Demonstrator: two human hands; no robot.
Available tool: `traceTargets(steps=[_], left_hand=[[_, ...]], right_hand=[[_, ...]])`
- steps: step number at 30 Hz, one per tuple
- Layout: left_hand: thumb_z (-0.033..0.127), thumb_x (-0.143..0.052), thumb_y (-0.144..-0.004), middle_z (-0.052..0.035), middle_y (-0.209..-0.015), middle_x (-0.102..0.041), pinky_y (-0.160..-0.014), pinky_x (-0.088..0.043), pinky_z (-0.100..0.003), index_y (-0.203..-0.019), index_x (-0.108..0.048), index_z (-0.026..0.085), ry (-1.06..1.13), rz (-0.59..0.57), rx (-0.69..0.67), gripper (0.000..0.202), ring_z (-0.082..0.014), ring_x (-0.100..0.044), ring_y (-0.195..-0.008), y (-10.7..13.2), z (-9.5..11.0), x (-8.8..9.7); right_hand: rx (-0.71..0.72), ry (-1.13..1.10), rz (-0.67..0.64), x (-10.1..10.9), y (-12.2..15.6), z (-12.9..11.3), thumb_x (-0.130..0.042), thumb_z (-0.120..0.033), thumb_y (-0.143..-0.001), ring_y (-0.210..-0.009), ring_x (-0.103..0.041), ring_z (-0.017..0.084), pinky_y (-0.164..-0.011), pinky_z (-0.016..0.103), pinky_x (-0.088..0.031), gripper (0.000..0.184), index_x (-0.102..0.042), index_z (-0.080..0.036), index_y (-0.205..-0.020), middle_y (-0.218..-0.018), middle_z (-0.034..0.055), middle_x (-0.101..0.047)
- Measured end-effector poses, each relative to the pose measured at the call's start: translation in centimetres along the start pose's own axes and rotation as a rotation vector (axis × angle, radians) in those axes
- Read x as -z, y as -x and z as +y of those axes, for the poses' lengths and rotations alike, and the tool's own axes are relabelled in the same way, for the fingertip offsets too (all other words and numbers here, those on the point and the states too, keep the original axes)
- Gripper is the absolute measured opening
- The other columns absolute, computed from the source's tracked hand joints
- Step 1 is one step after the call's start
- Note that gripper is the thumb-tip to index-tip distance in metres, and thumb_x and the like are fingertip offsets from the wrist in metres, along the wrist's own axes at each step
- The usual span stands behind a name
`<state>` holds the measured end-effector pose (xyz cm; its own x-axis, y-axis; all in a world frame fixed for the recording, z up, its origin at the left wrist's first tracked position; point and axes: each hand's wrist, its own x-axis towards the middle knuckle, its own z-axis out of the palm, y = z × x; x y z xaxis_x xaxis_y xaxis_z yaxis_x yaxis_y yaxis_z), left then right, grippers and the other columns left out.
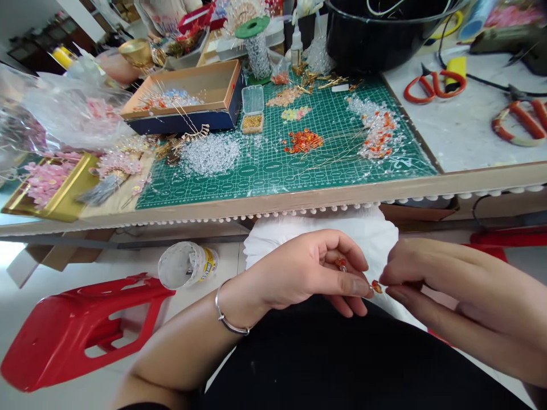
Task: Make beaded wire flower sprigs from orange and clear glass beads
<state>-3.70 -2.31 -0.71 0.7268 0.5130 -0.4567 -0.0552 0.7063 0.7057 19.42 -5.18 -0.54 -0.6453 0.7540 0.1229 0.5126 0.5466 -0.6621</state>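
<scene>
Over my lap, my left hand (327, 276) pinches a small beaded piece with an orange bead (376, 287) showing at the thumb tip. A second orange bead (342, 264) shows inside its curled fingers. Close on the right, my right hand (453, 290) has thumb and forefinger pressed together beside the outer bead; what they pinch is too fine to make out. On the green cutting mat (265, 182) lie a pile of orange beads (303, 140), a heap of clear beads (211, 154) and a mixed cluster of clear and orange beaded pieces (380, 134) with thin wires.
A shallow box (217, 94), an open case of gold beads (252, 123) and a wire spool (257, 54) stand on the table. Red-handled pliers (436, 86) lie right, near a black basin (371, 42). Below left are a red stool (55, 330) and a white bucket (182, 267).
</scene>
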Motion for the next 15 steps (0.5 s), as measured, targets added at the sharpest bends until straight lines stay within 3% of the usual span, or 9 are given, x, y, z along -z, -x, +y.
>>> traceTargets(steps=[8,15], left_hand=[[0.030,-0.084,-0.078,-0.0021,-0.089,-0.067,-0.068,-0.057,-0.025,-0.101,-0.061,0.016,-0.014,-0.047,0.023,0.036,-0.0133,-0.072,-0.072,-0.09,0.12,0.64],[0.031,-0.084,-0.077,0.0004,-0.085,-0.063,-0.065,-0.057,-0.024,-0.104,-0.060,0.017,-0.058,-0.033,0.042,0.040,-0.0120,-0.071,-0.069,0.07,0.33,0.81]], right_hand=[[0.060,-0.068,-0.004,-0.38,-0.41,0.68,-0.052,-0.017,-0.099,-0.064,-0.062,0.012,-0.055,0.023,-0.046,0.014,-0.059,-0.030,-0.099,-0.079,-0.0030,-0.065],[0.112,0.067,0.053,-0.48,-0.18,0.48,-0.053,-0.015,-0.096,-0.053,-0.056,0.013,-0.048,0.025,-0.040,0.013,-0.058,-0.027,-0.098,-0.070,-0.0025,-0.058]])
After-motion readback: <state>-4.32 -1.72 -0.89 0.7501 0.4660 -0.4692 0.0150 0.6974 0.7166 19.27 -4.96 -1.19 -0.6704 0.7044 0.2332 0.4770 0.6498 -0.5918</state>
